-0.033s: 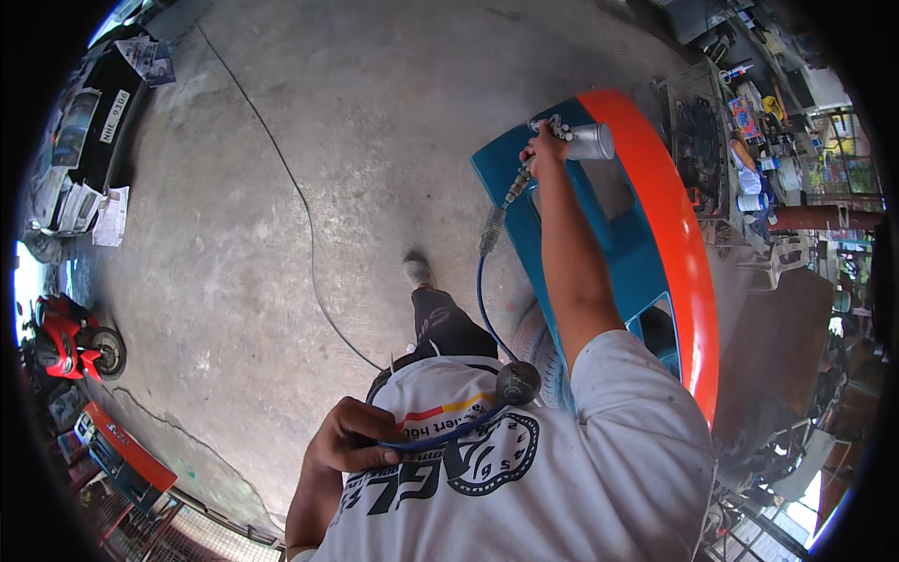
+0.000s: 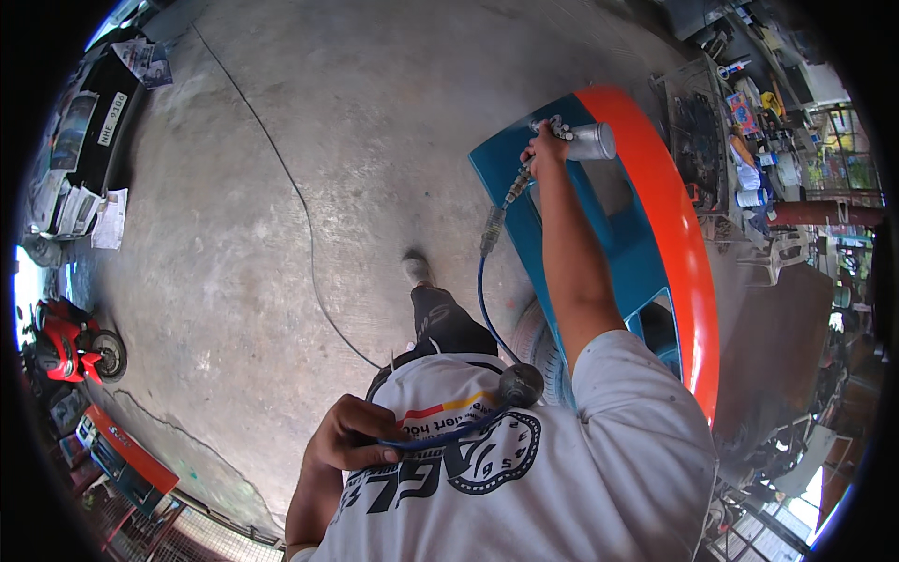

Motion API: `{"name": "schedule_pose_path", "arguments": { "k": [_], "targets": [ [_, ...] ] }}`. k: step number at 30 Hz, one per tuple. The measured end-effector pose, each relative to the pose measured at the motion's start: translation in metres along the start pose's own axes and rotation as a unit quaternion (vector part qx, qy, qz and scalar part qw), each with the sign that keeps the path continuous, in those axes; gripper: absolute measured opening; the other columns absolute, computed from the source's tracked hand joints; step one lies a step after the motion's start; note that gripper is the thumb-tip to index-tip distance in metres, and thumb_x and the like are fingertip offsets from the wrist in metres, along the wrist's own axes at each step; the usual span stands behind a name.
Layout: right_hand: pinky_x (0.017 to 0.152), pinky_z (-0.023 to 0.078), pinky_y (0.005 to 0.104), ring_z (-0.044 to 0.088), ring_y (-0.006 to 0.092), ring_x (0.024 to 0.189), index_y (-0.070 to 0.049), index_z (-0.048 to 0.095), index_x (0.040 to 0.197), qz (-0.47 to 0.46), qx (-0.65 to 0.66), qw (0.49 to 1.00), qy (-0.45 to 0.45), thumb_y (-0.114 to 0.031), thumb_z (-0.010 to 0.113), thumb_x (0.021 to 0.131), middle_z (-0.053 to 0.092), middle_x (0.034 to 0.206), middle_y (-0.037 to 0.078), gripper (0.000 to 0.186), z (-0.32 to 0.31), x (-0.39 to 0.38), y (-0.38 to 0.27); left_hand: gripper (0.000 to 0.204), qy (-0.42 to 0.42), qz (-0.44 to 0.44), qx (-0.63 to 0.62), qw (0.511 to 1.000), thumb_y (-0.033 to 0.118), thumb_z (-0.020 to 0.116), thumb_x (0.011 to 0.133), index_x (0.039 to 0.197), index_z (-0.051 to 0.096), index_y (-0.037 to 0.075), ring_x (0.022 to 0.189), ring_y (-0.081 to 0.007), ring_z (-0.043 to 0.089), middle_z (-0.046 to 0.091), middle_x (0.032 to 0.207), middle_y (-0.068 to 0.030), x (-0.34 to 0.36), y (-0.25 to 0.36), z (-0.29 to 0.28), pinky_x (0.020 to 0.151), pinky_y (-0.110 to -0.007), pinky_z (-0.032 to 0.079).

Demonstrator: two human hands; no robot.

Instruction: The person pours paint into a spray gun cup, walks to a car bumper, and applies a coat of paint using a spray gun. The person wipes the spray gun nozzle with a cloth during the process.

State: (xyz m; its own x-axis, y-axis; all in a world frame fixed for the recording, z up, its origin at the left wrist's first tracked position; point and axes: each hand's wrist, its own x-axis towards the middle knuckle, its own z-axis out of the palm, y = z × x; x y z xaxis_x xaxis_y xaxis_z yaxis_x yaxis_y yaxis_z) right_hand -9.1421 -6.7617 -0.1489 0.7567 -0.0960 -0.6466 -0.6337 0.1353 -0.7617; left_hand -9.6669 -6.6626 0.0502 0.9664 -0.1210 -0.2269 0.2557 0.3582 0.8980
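Observation:
My right hand [image 2: 543, 152], its arm stretched out, is closed round the handle of a spray gun [image 2: 590, 142] with a silver metal cup. The gun is over the far end of a bumper [image 2: 688, 253], which is teal with a glossy orange band. From the gun's handle a clear fitting [image 2: 492, 229] leads into a blue air hose [image 2: 481, 290]. The hose runs back past a dark round piece [image 2: 521, 384] at my chest. My left hand [image 2: 351, 438] is closed on the hose in front of my shirt. The spray tip is too small to make out.
A tyre [image 2: 541, 347] lies beside the bumper's near part. A dark cable [image 2: 304, 201] crosses the concrete floor [image 2: 375, 122]. Cluttered shelves [image 2: 758, 140] line the right. At left are a paper-covered dark car part [image 2: 103, 131], a red motorcycle [image 2: 66, 347] and an orange-and-teal panel [image 2: 126, 450].

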Motion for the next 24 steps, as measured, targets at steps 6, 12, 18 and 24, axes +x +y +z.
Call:
{"name": "schedule_pose_path", "arguments": {
  "k": [6, 12, 18, 24],
  "targets": [
    [0.041, 0.038, 0.038, 0.042, 0.018, 0.046, -0.01, 0.054, 0.094, -0.029, -0.049, 0.998, 0.028, -0.037, 0.064, 0.099, 0.046, 0.063, 0.004, 0.03, -0.118, -0.041, 0.022, 0.028, -0.088, 0.082, -0.012, 0.993, 0.009, 0.084, 0.076, 0.099, 0.077, -0.005, 0.055, -0.0189, 0.064, 0.068, 0.07, -0.0146, -0.002, -0.017, 0.022, 0.051, -0.029, 0.041],
    [0.039, 0.04, 0.0395, 0.046, 0.019, 0.047, -0.009, 0.056, 0.1, -0.049, -0.067, 0.994, 0.067, -0.036, 0.067, 0.097, 0.051, 0.068, 0.006, 0.029, -0.267, -0.107, 0.053, 0.03, -0.205, 0.068, 0.024, 0.976, 0.011, 0.085, 0.074, 0.098, 0.077, -0.005, 0.053, -0.0196, 0.063, 0.066, 0.067, -0.014, -0.028, -0.058, 0.071, 0.05, -0.029, 0.041],
    [0.04, 0.043, 0.0392, 0.046, 0.0183, 0.048, -0.011, 0.058, 0.103, -0.038, -0.04, 0.989, 0.139, -0.039, 0.068, 0.096, 0.051, 0.071, 0.006, 0.03, -0.407, -0.186, 0.083, 0.031, -0.267, 0.045, 0.012, 0.963, 0.006, 0.086, 0.071, 0.097, 0.076, -0.007, 0.053, -0.0175, 0.062, 0.065, 0.066, -0.013, -0.069, -0.089, 0.141, 0.049, -0.03, 0.04],
    [0.042, 0.041, 0.0369, 0.045, 0.0175, 0.05, -0.011, 0.061, 0.103, -0.022, -0.019, 0.988, 0.151, -0.041, 0.068, 0.096, 0.051, 0.072, 0.005, 0.031, -0.538, -0.251, 0.113, 0.035, -0.349, 0.011, 0.025, 0.937, 0.006, 0.088, 0.069, 0.098, 0.075, -0.008, 0.053, -0.0148, 0.06, 0.065, 0.066, -0.0124, -0.091, -0.114, 0.198, 0.049, -0.029, 0.039]
  ]
}}
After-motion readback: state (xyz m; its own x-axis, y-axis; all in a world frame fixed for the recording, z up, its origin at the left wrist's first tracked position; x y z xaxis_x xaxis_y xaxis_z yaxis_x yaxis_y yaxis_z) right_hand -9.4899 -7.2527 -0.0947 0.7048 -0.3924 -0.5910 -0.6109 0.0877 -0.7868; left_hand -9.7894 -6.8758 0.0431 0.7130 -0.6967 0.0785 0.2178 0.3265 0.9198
